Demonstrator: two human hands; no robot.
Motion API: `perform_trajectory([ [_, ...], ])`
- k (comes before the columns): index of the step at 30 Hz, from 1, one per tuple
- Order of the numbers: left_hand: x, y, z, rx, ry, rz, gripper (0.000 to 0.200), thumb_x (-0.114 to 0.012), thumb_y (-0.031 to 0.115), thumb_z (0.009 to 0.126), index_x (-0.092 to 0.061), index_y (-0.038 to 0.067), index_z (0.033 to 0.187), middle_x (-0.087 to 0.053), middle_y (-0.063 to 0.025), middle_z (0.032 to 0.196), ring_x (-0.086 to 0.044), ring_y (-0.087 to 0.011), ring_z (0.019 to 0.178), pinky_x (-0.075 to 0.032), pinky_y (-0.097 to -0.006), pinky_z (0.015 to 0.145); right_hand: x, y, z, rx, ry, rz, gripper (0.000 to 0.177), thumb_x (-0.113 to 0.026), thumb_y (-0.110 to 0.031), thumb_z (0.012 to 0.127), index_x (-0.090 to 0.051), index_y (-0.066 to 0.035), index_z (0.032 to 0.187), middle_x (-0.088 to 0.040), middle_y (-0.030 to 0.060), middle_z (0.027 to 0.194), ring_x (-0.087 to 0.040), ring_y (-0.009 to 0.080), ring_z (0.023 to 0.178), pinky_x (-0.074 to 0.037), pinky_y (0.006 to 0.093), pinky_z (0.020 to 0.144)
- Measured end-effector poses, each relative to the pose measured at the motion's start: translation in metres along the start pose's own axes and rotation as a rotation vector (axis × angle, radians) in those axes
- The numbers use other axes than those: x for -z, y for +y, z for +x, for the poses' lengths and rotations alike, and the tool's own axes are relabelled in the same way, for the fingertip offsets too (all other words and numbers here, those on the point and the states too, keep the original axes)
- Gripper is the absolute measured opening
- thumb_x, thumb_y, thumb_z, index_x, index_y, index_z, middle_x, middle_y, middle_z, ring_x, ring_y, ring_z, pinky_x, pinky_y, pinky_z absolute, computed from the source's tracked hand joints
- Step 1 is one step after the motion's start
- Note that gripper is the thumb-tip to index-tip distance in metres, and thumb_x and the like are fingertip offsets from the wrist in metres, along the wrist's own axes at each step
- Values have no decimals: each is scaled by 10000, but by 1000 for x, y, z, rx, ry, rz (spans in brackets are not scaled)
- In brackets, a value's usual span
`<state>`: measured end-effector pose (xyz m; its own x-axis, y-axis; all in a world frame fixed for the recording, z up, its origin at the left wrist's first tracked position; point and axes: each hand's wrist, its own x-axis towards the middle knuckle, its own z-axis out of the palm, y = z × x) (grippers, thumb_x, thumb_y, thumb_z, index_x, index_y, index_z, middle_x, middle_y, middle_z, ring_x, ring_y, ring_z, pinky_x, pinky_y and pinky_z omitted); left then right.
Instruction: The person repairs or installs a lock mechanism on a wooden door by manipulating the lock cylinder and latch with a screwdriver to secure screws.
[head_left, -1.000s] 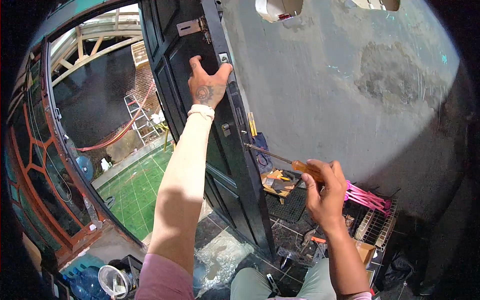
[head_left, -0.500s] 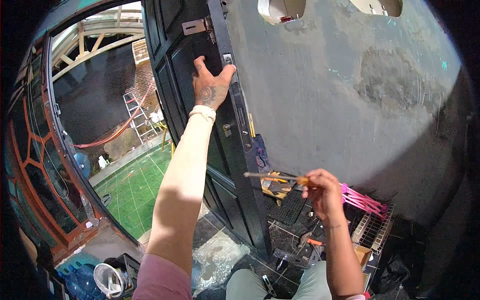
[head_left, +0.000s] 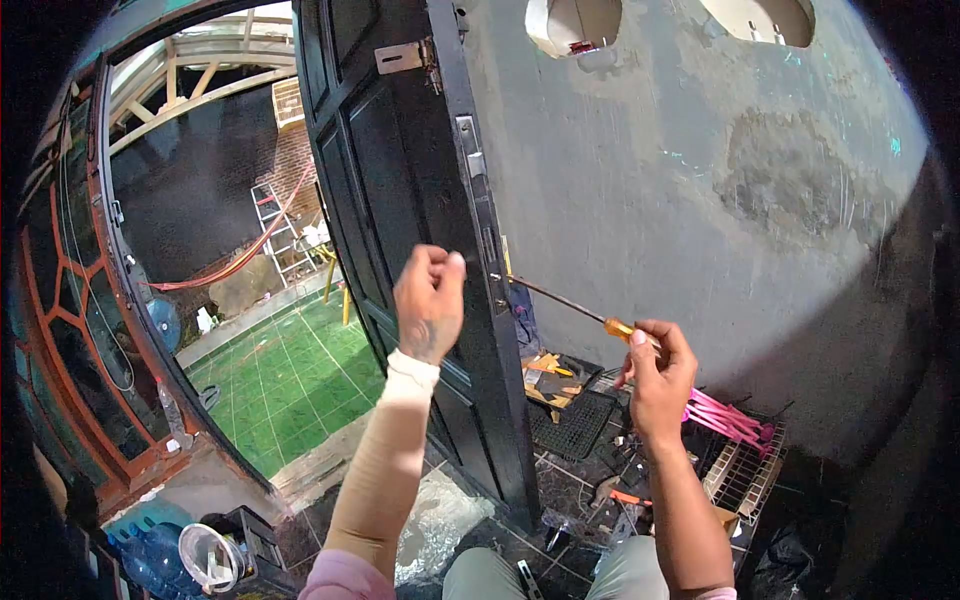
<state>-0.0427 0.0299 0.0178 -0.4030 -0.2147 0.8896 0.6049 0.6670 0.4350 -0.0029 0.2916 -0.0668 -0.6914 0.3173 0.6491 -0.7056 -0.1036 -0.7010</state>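
A screwdriver (head_left: 572, 304) with an amber handle is held in my right hand (head_left: 663, 383). Its long shaft points left, and the tip meets or nearly meets the black door's (head_left: 400, 180) edge at a small screw in the lock's metal faceplate (head_left: 490, 240). My left hand (head_left: 430, 303) is in front of the door's face near that height, thumb up and fingers curled closed. Whatever those fingers hold, if anything, is hidden, and the hand covers the place of the lock cylinder. Higher up, a metal hasp (head_left: 400, 58) is fixed to the door.
A grey plastered wall (head_left: 620, 200) rises at the right. On the floor lie a hammer with an orange handle (head_left: 630, 497), a black crate (head_left: 575, 425) and a pink rack (head_left: 735, 420). A bucket (head_left: 210, 555) stands lower left; green tiles (head_left: 285, 390) lie beyond the doorway.
My left hand has come down from the door's upper edge, its fingers now curled. My right hand has tilted the screwdriver, bringing its tip up to the lock faceplate.
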Motion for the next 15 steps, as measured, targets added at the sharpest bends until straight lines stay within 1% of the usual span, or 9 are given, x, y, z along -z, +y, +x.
perform_trajectory([
  [1, -6, 0, -10, 33, -18, -22, 222, -660, 158, 912, -578, 2, 1047, -563, -85, 782, -569, -204, 708, -486, -338, 680, -2, -2, 1, 31, -6, -35, 230, -628, -174, 965, -610, 45, 1030, -580, 44, 728, -545, 84, 537, -471, 248, 461],
  [3, -18, -10, -15, -90, 53, 10, 214, -638, 103, 918, -592, 13, 1107, -550, -22, 793, -518, -112, 707, -474, -262, 660, -6, -2, 3, 47, -13, -42, 231, -630, -153, 958, -609, 64, 1032, -583, 61, 775, -550, 91, 534, -464, 248, 464],
  [4, -19, -10, -14, -70, 45, -43, 223, -630, 66, 916, -584, 9, 1127, -536, -16, 803, -505, -92, 687, -467, -240, 646, -6, -1, 4, 73, -13, -65, 227, -630, -148, 957, -610, 67, 1026, -584, 66, 789, -553, 92, 538, -465, 248, 466],
  [7, -19, -19, -10, -61, 28, 28, 203, -628, 34, 881, -591, -5, 1077, -566, -85, 801, -571, -204, 712, -499, -331, 681, -7, 2, 6, 101, -9, -89, 218, -628, -141, 957, -617, 69, 1012, -586, 85, 824, -566, 97, 556, -467, 250, 471],
  [8, -19, -18, -10, -55, 23, -1, 173, -615, 19, 886, -593, -6, 1056, -575, -86, 799, -572, -196, 694, -496, -322, 659, -7, 3, 6, 101, -8, -88, 215, -627, -140, 957, -620, 68, 1008, -587, 92, 835, -570, 99, 562, -468, 251, 472],
  [11, -17, -17, -10, -27, -6, -42, 162, -616, 17, 885, -588, -6, 1042, -587, -88, 780, -573, -186, 657, -492, -318, 629, -5, 8, 8, 198, 5, -215, 200, -634, -127, 950, -626, 64, 1009, -592, 103, 851, -589, 101, 606, -468, 246, 471],
  [14, -16, -17, -8, -46, -15, -46, 134, -608, 14, 910, -588, -7, 1040, -567, -5, 730, -522, -61, 621, -444, -229, 585, -3, 5, 7, 275, -29, -302, 181, -646, -104, 936, -631, 61, 1010, -593, 107, 863, -600, 115, 637, -485, 249, 506],
  [15, -16, -17, -7, -46, -15, -35, 134, -609, 14, 908, -589, -8, 1038, -568, -7, 717, -529, -62, 618, -443, -229, 582, -3, 0, 5, 230, -23, -268, 175, -651, -98, 932, -633, 60, 1007, -593, 107, 862, -604, 122, 650, -494, 255, 529],
])
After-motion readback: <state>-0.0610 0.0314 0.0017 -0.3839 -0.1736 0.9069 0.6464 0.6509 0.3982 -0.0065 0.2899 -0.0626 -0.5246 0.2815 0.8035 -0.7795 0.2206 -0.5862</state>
